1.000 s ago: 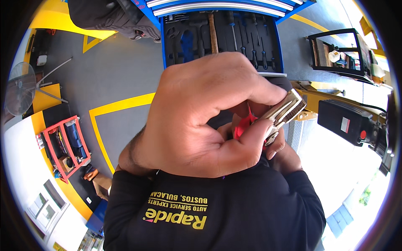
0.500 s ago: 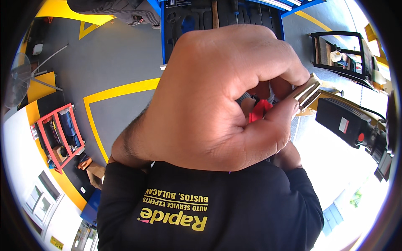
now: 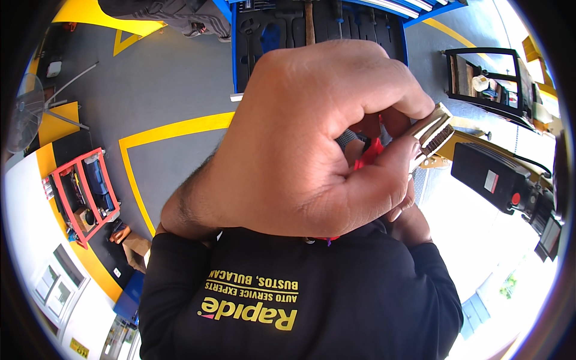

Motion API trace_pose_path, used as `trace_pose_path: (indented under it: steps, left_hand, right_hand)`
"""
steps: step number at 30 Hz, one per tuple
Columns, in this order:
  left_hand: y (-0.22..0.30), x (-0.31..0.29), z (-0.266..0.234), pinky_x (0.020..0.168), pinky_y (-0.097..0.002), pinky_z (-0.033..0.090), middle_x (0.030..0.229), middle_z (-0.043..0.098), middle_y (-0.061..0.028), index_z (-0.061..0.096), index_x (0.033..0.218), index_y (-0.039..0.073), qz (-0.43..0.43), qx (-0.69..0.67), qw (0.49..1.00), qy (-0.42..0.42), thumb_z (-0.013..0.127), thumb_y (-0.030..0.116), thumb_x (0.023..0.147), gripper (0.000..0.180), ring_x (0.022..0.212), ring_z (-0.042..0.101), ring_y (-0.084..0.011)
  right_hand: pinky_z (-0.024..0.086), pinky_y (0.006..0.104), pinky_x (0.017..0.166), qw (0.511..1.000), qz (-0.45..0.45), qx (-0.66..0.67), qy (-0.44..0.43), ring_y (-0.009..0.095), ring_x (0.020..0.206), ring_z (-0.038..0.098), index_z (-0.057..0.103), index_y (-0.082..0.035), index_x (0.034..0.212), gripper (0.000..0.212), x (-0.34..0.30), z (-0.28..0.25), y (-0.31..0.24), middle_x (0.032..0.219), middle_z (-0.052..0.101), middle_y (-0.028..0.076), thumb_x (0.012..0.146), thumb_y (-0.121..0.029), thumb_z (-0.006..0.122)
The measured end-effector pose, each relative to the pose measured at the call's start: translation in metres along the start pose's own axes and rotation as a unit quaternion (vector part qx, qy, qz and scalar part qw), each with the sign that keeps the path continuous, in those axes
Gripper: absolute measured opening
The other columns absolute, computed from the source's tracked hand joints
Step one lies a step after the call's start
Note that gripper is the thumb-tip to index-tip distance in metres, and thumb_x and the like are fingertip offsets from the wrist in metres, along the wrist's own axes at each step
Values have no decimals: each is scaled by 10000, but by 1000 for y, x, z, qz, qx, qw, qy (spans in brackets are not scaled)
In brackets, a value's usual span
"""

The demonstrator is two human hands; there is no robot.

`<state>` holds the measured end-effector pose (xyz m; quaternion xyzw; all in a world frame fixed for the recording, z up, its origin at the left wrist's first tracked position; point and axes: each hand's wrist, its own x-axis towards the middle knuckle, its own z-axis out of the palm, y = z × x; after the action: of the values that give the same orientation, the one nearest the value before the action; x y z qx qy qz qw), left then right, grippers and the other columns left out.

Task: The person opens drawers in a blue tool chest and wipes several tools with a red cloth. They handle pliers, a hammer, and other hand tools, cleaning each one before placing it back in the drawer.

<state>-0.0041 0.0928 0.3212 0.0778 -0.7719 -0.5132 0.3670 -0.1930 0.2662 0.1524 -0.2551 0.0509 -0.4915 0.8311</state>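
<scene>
My left hand [image 3: 306,144] fills the middle of the view, fingers curled round a pair of pliers. The metal jaws [image 3: 435,133], with serrated teeth, stick out between thumb and forefinger toward the right. Through the loop of the fingers shows part of a red handle [image 3: 368,155]. Behind my left hand, at its lower right, is my right hand [image 3: 403,207]. Only a few bent fingertips and the wrist of it show; what it holds, if anything, is hidden. Both forearms run into black sleeves, in front of my black shirt [image 3: 336,300].
Ahead stands a blue tool cart with an open drawer [image 3: 378,54] holding wrenches, screwdrivers and a wooden-handled hammer. A black cart [image 3: 451,72] and a black machine [image 3: 480,174] are at right. To the left are a red rack [image 3: 66,177] and a fan [image 3: 27,114]. Yellow lines mark the grey floor.
My left hand has shifted slightly left and turned, so the plier jaws show more of their teeth. More of my right fingertips has come out below it.
</scene>
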Motion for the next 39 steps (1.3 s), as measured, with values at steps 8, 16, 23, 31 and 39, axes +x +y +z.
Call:
trace_pose_path:
  steps: [8,16,23,31,39]
  left_hand:
    - [1,-2,-7,750,-262,510,984,726,-137,721,1105,-93,-45,-4,999,-2,653,-44,866,254,815,663,-134]
    - [5,3,-13,851,-280,512,1061,718,-139,698,1149,-109,-77,-16,996,49,646,-39,913,252,929,659,-153]
    - [-6,0,-10,823,-259,527,1004,717,-93,703,1152,-75,-88,-92,985,112,657,-19,943,221,887,669,-117]
    - [-10,0,-8,801,-252,537,988,730,-86,711,1150,-59,-102,-118,979,133,686,1,947,213,863,674,-106]
    - [-9,0,-5,788,-245,541,990,742,-82,717,1144,-55,-115,-122,976,137,697,5,947,206,846,671,-91]
  right_hand:
    - [502,332,833,1000,-4,-8,-3,233,997,657,429,108,1475,963,4,19,-16,1220,657,189,611,-67,815]
    - [503,334,796,999,-2,-23,40,227,963,650,430,98,1476,965,39,38,-29,1172,659,171,615,-87,823]
    - [527,361,659,995,-51,-59,60,235,764,636,405,96,1482,1021,79,59,-50,1003,630,196,649,-226,900]
    - [565,381,592,995,-52,-25,86,257,666,654,433,123,1426,938,81,64,-50,906,651,203,692,-244,889]
    - [595,439,580,995,-69,16,64,310,660,693,446,157,1371,908,74,58,-41,890,667,245,743,-315,902]
